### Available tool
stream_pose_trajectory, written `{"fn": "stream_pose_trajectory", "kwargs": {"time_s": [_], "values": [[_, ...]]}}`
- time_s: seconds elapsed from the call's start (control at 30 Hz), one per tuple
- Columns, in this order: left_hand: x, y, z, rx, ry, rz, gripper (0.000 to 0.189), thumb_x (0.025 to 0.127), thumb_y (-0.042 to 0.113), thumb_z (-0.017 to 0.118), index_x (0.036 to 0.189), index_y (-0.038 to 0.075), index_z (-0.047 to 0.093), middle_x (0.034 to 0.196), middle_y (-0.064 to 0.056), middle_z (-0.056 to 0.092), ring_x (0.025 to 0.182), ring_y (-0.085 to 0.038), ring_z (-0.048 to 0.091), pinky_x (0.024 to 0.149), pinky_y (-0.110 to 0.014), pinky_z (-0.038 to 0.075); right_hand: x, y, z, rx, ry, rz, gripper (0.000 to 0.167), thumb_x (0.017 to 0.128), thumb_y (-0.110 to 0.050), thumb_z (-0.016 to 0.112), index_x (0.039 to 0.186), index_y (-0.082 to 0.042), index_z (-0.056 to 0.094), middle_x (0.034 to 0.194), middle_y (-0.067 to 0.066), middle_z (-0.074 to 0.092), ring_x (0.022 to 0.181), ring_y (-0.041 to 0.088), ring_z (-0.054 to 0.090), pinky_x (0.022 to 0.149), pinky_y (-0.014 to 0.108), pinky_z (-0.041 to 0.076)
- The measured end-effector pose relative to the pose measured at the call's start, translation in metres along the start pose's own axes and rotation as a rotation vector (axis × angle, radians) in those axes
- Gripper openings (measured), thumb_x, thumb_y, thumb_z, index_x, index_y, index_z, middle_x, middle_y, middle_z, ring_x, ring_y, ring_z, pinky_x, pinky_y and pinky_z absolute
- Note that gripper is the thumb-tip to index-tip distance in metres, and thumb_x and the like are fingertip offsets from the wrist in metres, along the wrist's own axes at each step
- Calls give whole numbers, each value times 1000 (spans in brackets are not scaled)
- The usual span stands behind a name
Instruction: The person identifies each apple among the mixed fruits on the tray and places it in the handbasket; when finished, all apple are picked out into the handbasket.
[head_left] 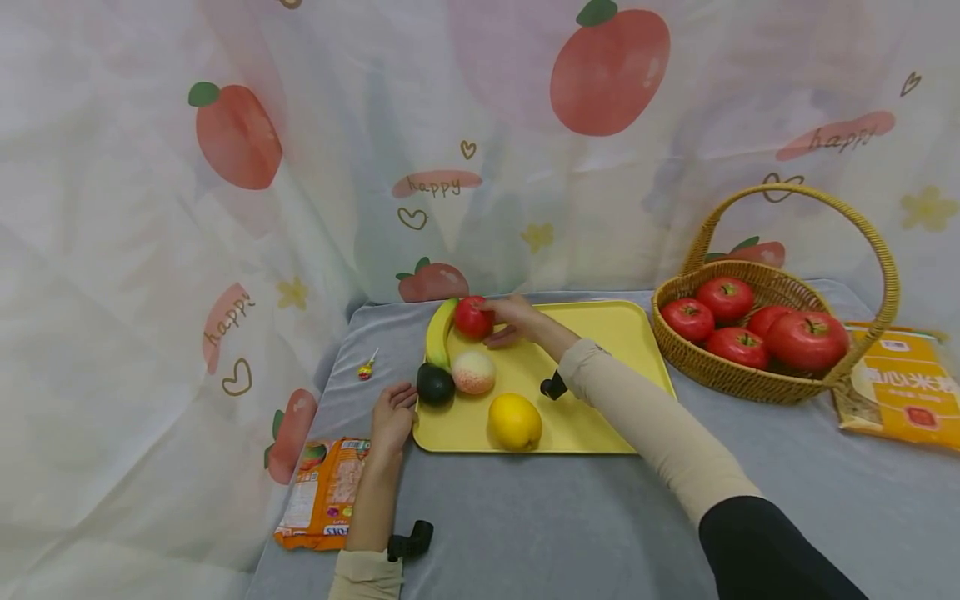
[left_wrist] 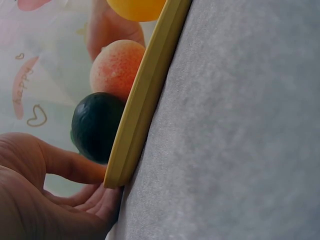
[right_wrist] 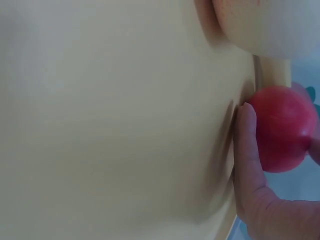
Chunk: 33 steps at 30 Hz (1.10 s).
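A smooth red apple (head_left: 473,317) lies at the back left of a yellow tray (head_left: 592,317). My right hand (head_left: 517,319) holds it from the right, one finger (right_wrist: 246,145) stretched along its lower side. Left of the apple is a banana (head_left: 438,333), and in front a peach (head_left: 473,372) sits against a dark avocado (head_left: 435,384). A lemon (head_left: 514,422) rests by the tray's front edge. My left hand (head_left: 393,417) grips the tray's left rim, with one digit (left_wrist: 80,167) on the rim and the other fingers beyond its edge.
A wicker basket (head_left: 720,379) of several tomatoes (head_left: 807,340) stands at right, its tall handle arching up. Beside it lies a yellow-orange packet (head_left: 903,387). An orange snack bag (head_left: 330,496) is by my left forearm. A small lollipop (head_left: 366,368) lies left of the tray.
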<state>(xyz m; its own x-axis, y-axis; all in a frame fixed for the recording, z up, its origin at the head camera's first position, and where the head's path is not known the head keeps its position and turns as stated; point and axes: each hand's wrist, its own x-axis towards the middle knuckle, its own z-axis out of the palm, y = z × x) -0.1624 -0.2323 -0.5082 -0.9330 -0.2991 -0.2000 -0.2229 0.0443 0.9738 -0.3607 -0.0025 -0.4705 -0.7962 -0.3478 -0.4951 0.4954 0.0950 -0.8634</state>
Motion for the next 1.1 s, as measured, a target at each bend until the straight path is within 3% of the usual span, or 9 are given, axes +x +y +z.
{"fn": "stream_pose_trajectory", "kwargs": {"time_s": [0.2,0.43,0.8,0.97,1.1], "values": [[-1,2,1,5,0,-2,68,79,-21,43,147,-13,43,145,-33,52,139,-44,50,79,-24,46,0,1,-5,-10,-17,-2,58,102,-30,64,153,-10,47,147,23,54,115,53,66,97,58,53],[3,-5,2,20,23,2,66,80,-20,43,145,-9,47,143,-29,56,138,-40,53,81,-26,46,-6,-1,-13,-72,-102,-32,64,104,-15,50,165,-26,33,154,25,41,117,57,62,100,62,49],[4,-6,1,17,27,-2,67,80,-20,45,145,-9,47,144,-29,55,138,-40,52,84,-27,46,-12,5,-23,-166,-104,-57,76,92,12,44,162,-19,40,162,22,37,121,54,62,99,59,51],[4,-7,1,18,24,10,66,79,-21,45,144,-10,47,143,-30,56,137,-41,53,79,-23,46,-21,-1,-25,-229,-62,-47,71,94,8,38,162,-12,38,162,23,36,123,53,61,99,59,51],[4,-6,0,14,21,10,66,79,-21,44,144,-9,48,143,-29,56,137,-40,54,81,-25,46,-30,-11,-20,-267,28,-49,55,101,-12,42,156,-6,44,157,24,41,129,56,54,101,66,47]]}}
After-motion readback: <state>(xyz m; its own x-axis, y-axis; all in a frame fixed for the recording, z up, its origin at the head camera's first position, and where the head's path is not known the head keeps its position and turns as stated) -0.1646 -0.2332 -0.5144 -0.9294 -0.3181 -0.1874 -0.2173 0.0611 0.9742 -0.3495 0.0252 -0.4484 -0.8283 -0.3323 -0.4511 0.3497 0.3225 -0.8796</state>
